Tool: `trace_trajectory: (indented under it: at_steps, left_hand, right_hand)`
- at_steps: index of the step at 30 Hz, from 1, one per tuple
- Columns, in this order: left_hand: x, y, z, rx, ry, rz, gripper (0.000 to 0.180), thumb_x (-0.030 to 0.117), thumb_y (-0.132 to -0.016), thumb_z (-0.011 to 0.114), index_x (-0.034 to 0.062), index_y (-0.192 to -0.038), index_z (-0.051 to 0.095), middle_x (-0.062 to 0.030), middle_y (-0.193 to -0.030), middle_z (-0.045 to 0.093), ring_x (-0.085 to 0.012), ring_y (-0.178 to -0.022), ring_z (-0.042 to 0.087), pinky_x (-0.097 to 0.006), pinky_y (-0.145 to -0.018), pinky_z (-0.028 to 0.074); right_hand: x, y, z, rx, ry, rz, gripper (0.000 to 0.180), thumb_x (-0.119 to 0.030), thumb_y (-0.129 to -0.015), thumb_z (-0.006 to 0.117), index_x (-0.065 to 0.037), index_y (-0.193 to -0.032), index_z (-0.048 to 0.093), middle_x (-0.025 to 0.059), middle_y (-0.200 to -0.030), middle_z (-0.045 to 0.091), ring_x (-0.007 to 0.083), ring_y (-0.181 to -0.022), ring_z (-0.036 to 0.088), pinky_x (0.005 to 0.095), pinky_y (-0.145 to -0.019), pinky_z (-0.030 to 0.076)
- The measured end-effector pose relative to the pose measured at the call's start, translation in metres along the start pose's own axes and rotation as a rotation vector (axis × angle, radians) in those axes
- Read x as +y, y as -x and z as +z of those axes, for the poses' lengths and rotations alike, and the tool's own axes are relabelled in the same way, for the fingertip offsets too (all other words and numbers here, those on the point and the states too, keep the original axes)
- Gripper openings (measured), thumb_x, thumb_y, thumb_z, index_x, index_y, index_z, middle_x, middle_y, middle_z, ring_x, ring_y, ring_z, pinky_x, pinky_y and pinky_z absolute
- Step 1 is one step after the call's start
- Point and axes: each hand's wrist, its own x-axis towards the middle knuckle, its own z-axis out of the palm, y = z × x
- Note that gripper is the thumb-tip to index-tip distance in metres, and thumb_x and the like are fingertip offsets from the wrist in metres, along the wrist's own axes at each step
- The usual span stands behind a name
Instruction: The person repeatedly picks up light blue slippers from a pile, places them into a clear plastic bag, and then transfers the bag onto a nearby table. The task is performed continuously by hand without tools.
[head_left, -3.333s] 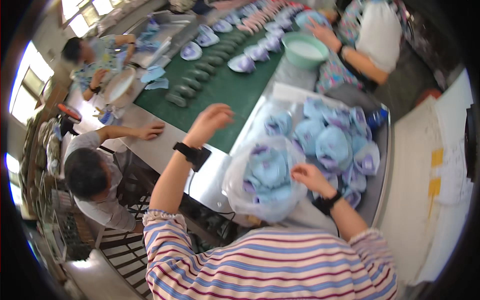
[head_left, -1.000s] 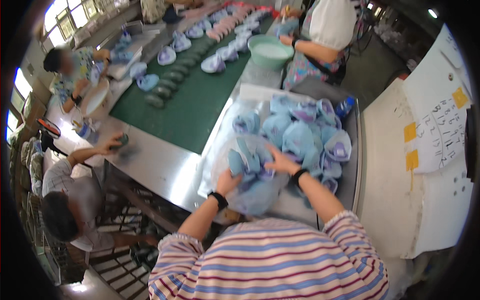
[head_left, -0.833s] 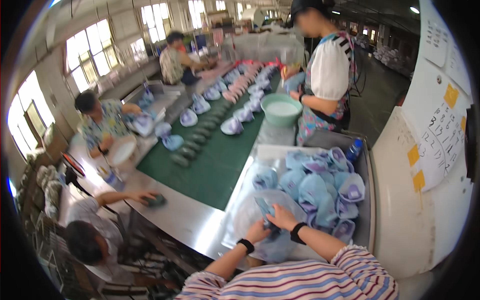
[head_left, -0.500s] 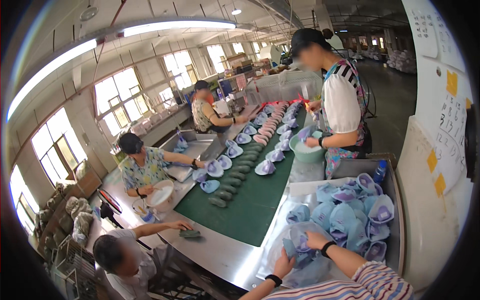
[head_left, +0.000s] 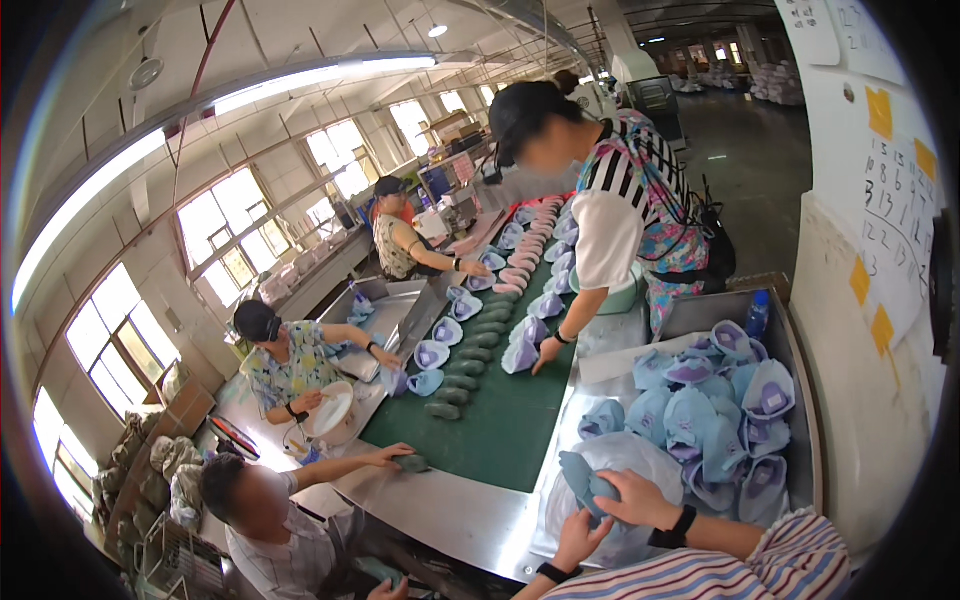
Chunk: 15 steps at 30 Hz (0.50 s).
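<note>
Both of my hands are closed on a blue shoe upper (head_left: 577, 478), above a white plastic bag (head_left: 640, 462). My left hand (head_left: 582, 538) grips its lower end from below. My right hand (head_left: 638, 500) pinches its right side, the fingers partly hiding it. Just beyond, a heap of light blue and lilac shoe uppers (head_left: 690, 420) fills a metal tray (head_left: 808, 420).
A green conveyor belt (head_left: 490, 440) carries dark green shoe-shaped pieces (head_left: 460, 382), pink ones (head_left: 525, 260) and lilac uppers (head_left: 432, 354). Co-workers reach over it from both sides. A blue bottle (head_left: 757, 314) stands at the tray's far corner. A paper-covered panel (head_left: 860, 300) rises at right.
My hands have lifted a blue upper above the bag and turned it. The co-worker opposite at right has leaned over the belt and reached an upper; the near-left co-worker's hand moved toward the belt.
</note>
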Motion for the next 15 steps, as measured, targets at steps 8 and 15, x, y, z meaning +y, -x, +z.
trace_trajectory:
  at_steps: [8, 15]
  left_hand:
    - [-0.053, 0.015, -0.001, 0.052, 0.382, -0.28, 0.038, 0.032, -0.088, 0.061, -0.0056, -0.089, 0.061, -0.0066, -0.065, 0.059, -0.0146, -0.062, 0.053, -0.032, -0.056, 0.042]
    - [-0.047, 0.031, -0.008, 0.163, 0.701, -0.278, 0.034, 0.028, -0.086, 0.065, -0.0058, -0.091, 0.064, -0.0032, -0.073, 0.064, -0.0099, -0.067, 0.055, -0.027, -0.059, 0.045]
  right_hand:
    - [-0.003, 0.002, -0.012, -0.016, -0.258, -0.139, 0.033, -0.036, -0.088, 0.054, -0.01, -0.102, 0.068, 0.0123, -0.089, 0.065, 0.029, -0.083, 0.06, 0.0365, -0.073, 0.048]
    - [-0.012, 0.006, -0.011, -0.351, -0.813, 0.148, 0.025, -0.017, -0.09, 0.056, -0.002, -0.108, 0.064, 0.0089, -0.09, 0.067, 0.0126, -0.071, 0.06, 0.026, -0.068, 0.05]
